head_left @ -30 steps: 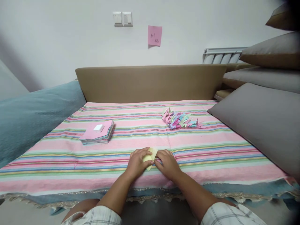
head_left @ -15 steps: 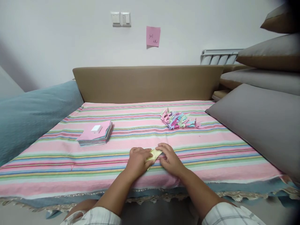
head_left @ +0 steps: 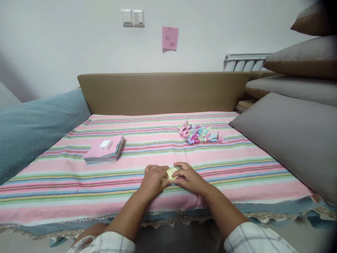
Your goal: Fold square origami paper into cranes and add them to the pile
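A small piece of folded pale yellow paper [head_left: 171, 173] lies on the striped cloth [head_left: 147, 147] near its front edge. My left hand [head_left: 154, 179] grips the paper's left side, thumb and fingers closed on it. From the right, my right hand [head_left: 188, 177] presses on the paper with its fingers and thumb, the thumb close to the left one. Part of the paper is hidden under the fingers, and a pale corner shows below the left thumb.
On the left sits a stack of coloured paper [head_left: 101, 153] with a white block [head_left: 105, 144] on top. Folded colourful paper pieces [head_left: 198, 134] are heaped at the back right. Grey cushions [head_left: 295, 130] line the right side, a blue-covered armrest [head_left: 39, 126] the left, a brown backrest [head_left: 163, 93] the rear.
My right fingers have come down and inward onto the yellow paper, and the right thumb has moved left toward the other thumb. The whole view has shifted slightly.
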A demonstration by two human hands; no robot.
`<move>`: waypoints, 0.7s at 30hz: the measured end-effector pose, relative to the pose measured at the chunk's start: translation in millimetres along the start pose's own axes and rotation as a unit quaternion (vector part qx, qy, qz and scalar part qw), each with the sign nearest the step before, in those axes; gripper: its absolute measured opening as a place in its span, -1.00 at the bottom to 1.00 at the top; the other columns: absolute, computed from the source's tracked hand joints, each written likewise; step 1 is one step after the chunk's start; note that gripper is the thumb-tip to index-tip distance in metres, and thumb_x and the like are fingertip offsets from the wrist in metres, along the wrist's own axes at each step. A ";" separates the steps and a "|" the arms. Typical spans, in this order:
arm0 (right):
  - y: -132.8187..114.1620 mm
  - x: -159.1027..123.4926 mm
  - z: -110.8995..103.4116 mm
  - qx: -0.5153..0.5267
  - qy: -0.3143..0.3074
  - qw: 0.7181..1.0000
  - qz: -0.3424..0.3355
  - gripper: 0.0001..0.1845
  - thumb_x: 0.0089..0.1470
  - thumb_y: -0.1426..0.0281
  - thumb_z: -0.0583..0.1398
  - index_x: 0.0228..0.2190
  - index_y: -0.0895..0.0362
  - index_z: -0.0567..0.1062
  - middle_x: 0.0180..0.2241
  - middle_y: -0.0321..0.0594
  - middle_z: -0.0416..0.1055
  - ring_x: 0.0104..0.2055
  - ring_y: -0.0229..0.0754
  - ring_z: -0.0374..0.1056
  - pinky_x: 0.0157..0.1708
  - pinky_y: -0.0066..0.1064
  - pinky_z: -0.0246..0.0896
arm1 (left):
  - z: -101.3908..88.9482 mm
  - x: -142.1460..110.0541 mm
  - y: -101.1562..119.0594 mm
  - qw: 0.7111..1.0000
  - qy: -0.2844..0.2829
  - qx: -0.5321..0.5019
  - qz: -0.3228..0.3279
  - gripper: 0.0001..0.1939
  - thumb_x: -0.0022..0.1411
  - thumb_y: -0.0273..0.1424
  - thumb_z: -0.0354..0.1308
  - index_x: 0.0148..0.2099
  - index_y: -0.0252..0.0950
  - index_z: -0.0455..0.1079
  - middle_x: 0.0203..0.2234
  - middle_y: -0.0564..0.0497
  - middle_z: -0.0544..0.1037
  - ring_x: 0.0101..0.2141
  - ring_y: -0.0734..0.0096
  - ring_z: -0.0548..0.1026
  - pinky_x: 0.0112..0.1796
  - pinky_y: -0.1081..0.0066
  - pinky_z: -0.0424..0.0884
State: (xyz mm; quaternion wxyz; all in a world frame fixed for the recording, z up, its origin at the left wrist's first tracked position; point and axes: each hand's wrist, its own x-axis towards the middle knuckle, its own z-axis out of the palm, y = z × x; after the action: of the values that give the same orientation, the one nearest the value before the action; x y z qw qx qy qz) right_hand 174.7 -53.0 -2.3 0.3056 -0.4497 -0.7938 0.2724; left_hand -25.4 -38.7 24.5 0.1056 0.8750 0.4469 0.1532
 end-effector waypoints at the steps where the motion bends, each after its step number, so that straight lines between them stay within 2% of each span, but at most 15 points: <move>1: 0.5 0.3 0.1 0.000 0.000 1.000 0.001 -0.77 -0.03 0.30 0.24 -0.26 0.06 0.55 0.06 -0.06 0.19 0.14 -0.03 0.07 0.11 -0.18 0.02 | 0.7 0.2 -0.8 1.000 0.001 -0.002 0.000 -0.87 0.03 -0.25 0.25 -0.40 -0.18 0.45 -0.03 0.07 0.49 -0.10 0.22 0.41 -0.07 0.14 0.10; 5: 2.9 1.1 1.0 0.002 0.005 1.000 -0.008 -0.70 -0.05 0.32 0.26 -0.19 0.05 0.53 0.11 -0.07 0.13 0.17 -0.02 0.03 0.13 -0.17 -0.01 | 2.1 1.0 -2.5 1.000 0.002 -0.004 -0.003 -0.87 0.04 -0.24 0.25 -0.40 -0.18 0.46 -0.02 0.06 0.48 -0.09 0.20 0.41 -0.07 0.14 0.12; 11: 2.3 1.9 -1.0 -0.016 -0.007 1.000 -0.002 -0.86 -0.01 0.36 0.22 -0.36 0.05 0.58 0.07 -0.11 0.19 0.14 -0.03 0.06 0.12 -0.16 -0.01 | 2.6 -0.4 -3.5 1.000 0.006 -0.015 -0.009 -0.85 0.05 -0.22 0.23 -0.44 -0.18 0.47 -0.04 0.05 0.50 -0.10 0.21 0.41 -0.05 0.14 0.14; 18: -2.2 2.1 2.3 -0.024 0.020 0.999 0.014 -0.80 0.06 0.33 0.14 -0.41 0.09 0.57 0.02 -0.08 0.25 0.11 -0.05 0.11 0.07 -0.19 0.04 | 3.4 -1.7 -9.8 0.999 -0.003 -0.041 -0.030 -0.80 -0.04 -0.18 0.29 -0.45 -0.19 0.48 -0.02 0.02 0.48 -0.07 0.20 0.41 -0.03 0.18 0.18; 21: -4.2 2.2 6.3 -0.031 0.037 0.999 0.020 -0.80 0.06 0.32 0.14 -0.44 0.09 0.55 0.01 -0.08 0.26 0.10 -0.05 0.12 0.06 -0.18 0.05 | -1.2 -4.1 -14.8 0.997 -0.022 -0.065 -0.044 -0.83 0.00 -0.19 0.26 -0.43 -0.17 0.51 0.01 0.00 0.45 -0.03 0.20 0.40 -0.03 0.22 0.21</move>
State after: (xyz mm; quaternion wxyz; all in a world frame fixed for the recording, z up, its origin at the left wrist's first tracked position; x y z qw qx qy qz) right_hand 167.0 -54.0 -3.0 0.3150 -0.4847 -0.7810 0.2366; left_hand -39.2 -33.5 20.2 0.1785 0.8491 0.4716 0.1572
